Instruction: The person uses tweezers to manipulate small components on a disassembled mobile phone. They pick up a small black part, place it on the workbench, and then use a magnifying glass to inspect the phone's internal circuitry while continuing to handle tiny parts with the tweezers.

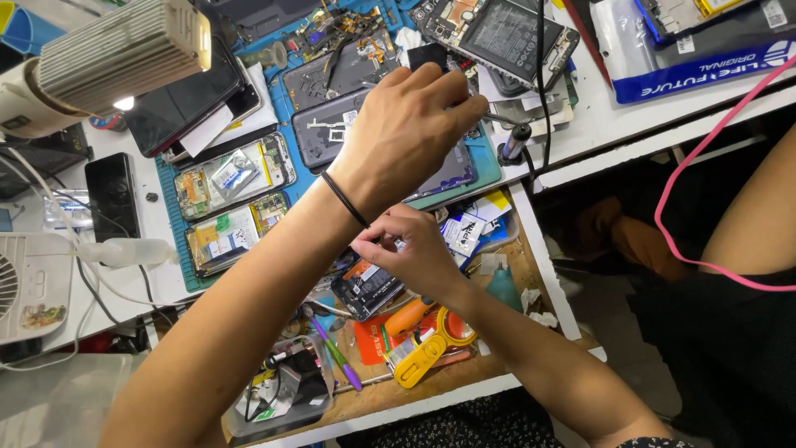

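My left hand (406, 133), a black band on its wrist, reaches across over a dark opened phone (327, 133) on the blue mat (170, 216). Its fingers are pinched on a thin metal tool (502, 119) that points right. My right hand (410, 253) crosses under the left forearm, above the open wooden drawer (531, 278). Its fingertips are closed on a small pale part (400, 245), just over a phone body with an orange-and-black label (365, 286). What lies under the left palm is hidden.
Several opened phones (232, 174) lie on the mat. The drawer holds a yellow tool (431, 344), an orange-handled driver (406, 315) and a purple pen (336, 353). A lamp (108, 54) hangs top left, a white fan (25, 286) stands left, and a pink cable (688, 166) loops right.
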